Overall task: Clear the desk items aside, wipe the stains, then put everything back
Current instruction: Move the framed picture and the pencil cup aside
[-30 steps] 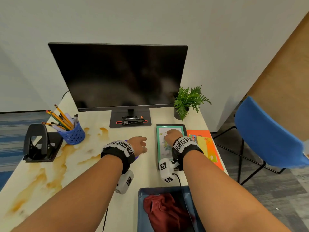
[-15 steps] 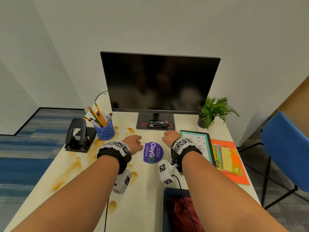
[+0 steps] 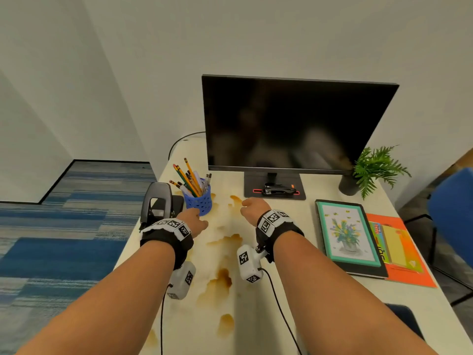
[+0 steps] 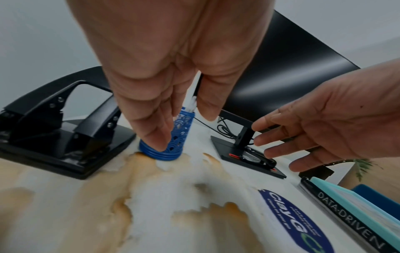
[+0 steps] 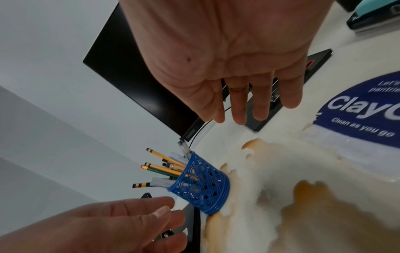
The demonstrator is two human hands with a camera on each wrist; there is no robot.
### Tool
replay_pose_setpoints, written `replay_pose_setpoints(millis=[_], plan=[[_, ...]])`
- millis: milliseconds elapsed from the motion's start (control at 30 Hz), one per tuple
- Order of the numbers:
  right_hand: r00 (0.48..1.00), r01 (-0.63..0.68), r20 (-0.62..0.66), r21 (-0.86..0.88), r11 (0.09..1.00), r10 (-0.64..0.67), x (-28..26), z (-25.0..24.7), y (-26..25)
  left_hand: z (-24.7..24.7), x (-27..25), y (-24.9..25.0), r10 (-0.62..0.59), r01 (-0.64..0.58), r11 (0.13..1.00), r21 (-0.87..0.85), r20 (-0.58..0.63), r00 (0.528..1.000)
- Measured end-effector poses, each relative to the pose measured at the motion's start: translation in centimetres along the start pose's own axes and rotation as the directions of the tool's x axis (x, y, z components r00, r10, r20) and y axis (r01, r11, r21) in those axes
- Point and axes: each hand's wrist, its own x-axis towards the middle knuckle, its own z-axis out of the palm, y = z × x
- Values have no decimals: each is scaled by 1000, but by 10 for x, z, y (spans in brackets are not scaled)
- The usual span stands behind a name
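- Change: a second ago the right hand [image 3: 252,208] lay on the teal-framed flower-picture book [image 3: 349,238] and the left hand [image 3: 193,221] hovered mid-bench; half a second ago both sat either side of the round blue "ClayGo" sticker [image 4: 296,226]. Now both have swung left, towards the blue lattice plastic pen cup [image 3: 199,199].
- Left grip: fingers and thumb spread in a half-open claw, just beside the cup. The left wrist view suggests a fingertip at its base; contact not certain. Nothing held.
- Right grip: fingers straight and relaxed, empty, above the brown stains [image 3: 220,280], near the black monitor stand [image 3: 275,187].
- Meaning: my read is the clearing step is starting with the pen cup. Nothing looks moved aside yet and the stains are unwiped.
- Task things: cup stands upright at the back left of the white bench [image 3: 320,311], touching a stain edge, just beside the black two-hole punch [image 3: 158,204].
- Container contents: cup holds yellow and green pencils [image 5: 161,168] plus several pens, leaning out left; looks crowded, so tipping would likely spill them.
- Stand tray carries a black stapler [image 3: 279,189].
- Book lies on an orange folder [image 3: 407,254] at the right; potted green fern [image 3: 371,170] behind.
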Motion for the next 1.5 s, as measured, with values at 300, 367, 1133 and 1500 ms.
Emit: replay_pose_setpoints(millis=[300, 367, 1133, 1500], plan=[[1000, 12, 8, 88, 996, -12, 21, 42, -52, -26, 38, -47, -17, 17, 999, -39, 13, 1000], [1000, 6, 15, 90, 996, -8, 26, 47, -60, -28, 48, -53, -15, 16, 998, -67, 19, 1000], [997, 50, 39, 311, 949, -65, 55, 70, -90, -11, 91, -52, 82, -127, 915, -383, -131, 988], [997, -6, -73, 329, 944, 32, 34, 32, -48, -4, 54, 6, 261, -249, 801, -545, -58, 964]])
